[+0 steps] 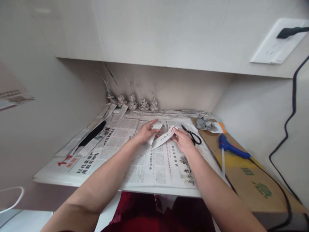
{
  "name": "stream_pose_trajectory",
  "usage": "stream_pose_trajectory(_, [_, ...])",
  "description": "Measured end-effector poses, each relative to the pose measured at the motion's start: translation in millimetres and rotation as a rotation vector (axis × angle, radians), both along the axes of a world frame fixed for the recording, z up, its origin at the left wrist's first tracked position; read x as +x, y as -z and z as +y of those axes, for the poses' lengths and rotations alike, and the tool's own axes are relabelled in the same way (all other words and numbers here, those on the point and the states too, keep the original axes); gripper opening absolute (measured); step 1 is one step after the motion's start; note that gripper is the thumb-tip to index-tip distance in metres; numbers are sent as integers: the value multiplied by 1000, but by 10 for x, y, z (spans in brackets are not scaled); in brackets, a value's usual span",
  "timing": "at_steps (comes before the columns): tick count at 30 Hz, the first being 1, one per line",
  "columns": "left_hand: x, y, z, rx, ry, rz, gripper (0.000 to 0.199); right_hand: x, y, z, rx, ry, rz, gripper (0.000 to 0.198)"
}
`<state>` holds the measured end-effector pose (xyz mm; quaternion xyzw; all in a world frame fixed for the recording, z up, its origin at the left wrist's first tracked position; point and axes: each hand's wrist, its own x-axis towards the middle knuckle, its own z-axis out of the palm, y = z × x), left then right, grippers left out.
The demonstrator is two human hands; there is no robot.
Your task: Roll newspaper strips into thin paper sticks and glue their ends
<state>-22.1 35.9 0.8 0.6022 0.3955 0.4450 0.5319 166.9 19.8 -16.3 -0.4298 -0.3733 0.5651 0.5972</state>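
Note:
Between my two hands runs a curled strip of newspaper (162,139), above the newspaper-covered tabletop (142,170). My left hand (147,131) grips the strip's looped end, its index finger stretched forward. At the other end, my right hand (181,138) pinches the strip between thumb and fingers. Black-handled scissors (196,137) lie just beyond my right hand, partly hidden behind it. More cut newspaper strips (102,116) lie in a pile at the left.
Several coiled paper figures (144,103) stand along the back wall, beside thin rolled paper sticks (173,113). To the right, a blue glue gun (233,148) and a crumpled grey lump (205,124) rest on cardboard (241,183). A black cord (286,125) hangs from the wall socket (277,43).

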Motion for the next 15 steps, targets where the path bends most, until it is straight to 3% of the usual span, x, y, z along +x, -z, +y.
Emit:
stream_pose_trajectory(2, [-41, -52, 27, -115, -41, -117, 70, 20, 13, 20, 11, 45, 9, 32])
stream_pose_trajectory(7, [-288, -312, -158, -137, -96, -333, 40, 47, 56, 53, 37, 103, -10, 33])
stream_pose_trajectory(11, [-718, -441, -639, -125, -64, -301, 41, 60, 89, 80, 40, 115, -19, 35])
stream_pose_trajectory(15, [-1272, -402, -1256, -162, -14, -165, 37, 60, 112, 91, 51, 120, -33, 35])
